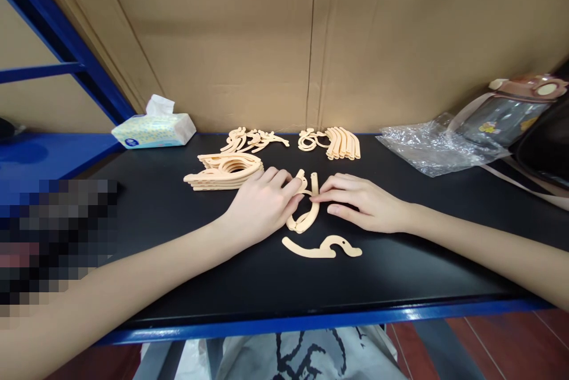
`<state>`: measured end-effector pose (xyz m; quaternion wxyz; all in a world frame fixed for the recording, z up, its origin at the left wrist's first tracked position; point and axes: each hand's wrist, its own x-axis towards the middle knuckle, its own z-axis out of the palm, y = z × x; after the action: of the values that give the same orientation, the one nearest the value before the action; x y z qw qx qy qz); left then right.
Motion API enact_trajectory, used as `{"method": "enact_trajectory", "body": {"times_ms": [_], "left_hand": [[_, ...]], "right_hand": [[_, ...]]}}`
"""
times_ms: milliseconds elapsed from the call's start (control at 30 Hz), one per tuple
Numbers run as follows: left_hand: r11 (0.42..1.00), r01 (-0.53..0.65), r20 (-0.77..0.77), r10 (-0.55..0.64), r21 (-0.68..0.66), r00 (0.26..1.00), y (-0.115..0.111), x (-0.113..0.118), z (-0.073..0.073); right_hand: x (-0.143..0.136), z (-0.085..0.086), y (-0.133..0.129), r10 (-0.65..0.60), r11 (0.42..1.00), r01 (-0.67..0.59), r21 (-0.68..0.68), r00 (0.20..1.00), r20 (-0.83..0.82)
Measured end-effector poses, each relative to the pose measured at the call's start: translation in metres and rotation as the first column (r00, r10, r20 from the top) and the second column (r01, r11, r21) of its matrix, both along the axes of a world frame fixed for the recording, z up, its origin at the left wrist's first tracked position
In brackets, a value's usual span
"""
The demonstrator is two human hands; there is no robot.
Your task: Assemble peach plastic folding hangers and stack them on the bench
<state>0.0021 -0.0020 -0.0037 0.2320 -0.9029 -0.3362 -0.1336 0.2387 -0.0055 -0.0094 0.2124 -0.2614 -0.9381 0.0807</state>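
Cream plastic parts, which look like folding clothes hanger pieces, lie in front of me. My left hand has its fingers bent over a hooked, curved hanger part, holding it down on the black table. Its fingertips hide some of that part. My right hand rests just to the right, fingers stretched and thumb apart, with the index fingertip touching the part's right arm. Nearer to me lies a loose hanger hook piece shaped with a curved neck and a small hole.
Beside my left hand is a stack of hanger pieces. Loose hooks and curved arms lie behind. A tissue box stands back left; crinkled plastic wrap and a bottle are at right. Cardboard backs the table.
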Motion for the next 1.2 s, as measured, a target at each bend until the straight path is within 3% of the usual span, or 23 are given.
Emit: {"method": "enact_trajectory", "body": {"times_ms": [100,300,467,733,1033,1200], "left_hand": [[0.998,0.045,0.007,-0.045,0.042,0.999,-0.004,0.001,0.003],[0.997,0.066,0.004,-0.066,-0.043,0.998,-0.006,0.002,-0.001],[0.996,0.039,0.03,-0.037,-0.082,0.999,-0.003,0.002,-0.002],[0.983,0.012,0.048,-0.003,-0.183,0.999,-0.003,0.0,0.0],[0.981,0.059,0.041,-0.053,-0.184,0.998,0.003,-0.002,-0.004],[0.98,0.053,0.032,-0.048,-0.194,0.998,0.002,-0.002,-0.004]], "right_hand": [[-0.001,-0.002,0.0,-0.057,0.996,0.057,0.069,0.998,-0.007],[-0.001,-0.005,0.004,-0.138,0.982,0.133,0.137,0.99,0.025],[-0.001,0.0,0.0,-0.098,0.982,0.088,0.168,0.994,0.049],[-0.008,0.005,-0.016,0.128,0.962,-0.149,0.229,0.986,0.105],[-0.004,0.004,-0.011,0.106,0.984,-0.113,0.136,0.993,0.057],[-0.001,0.007,-0.007,0.051,0.987,-0.062,0.147,0.996,0.075]]}}
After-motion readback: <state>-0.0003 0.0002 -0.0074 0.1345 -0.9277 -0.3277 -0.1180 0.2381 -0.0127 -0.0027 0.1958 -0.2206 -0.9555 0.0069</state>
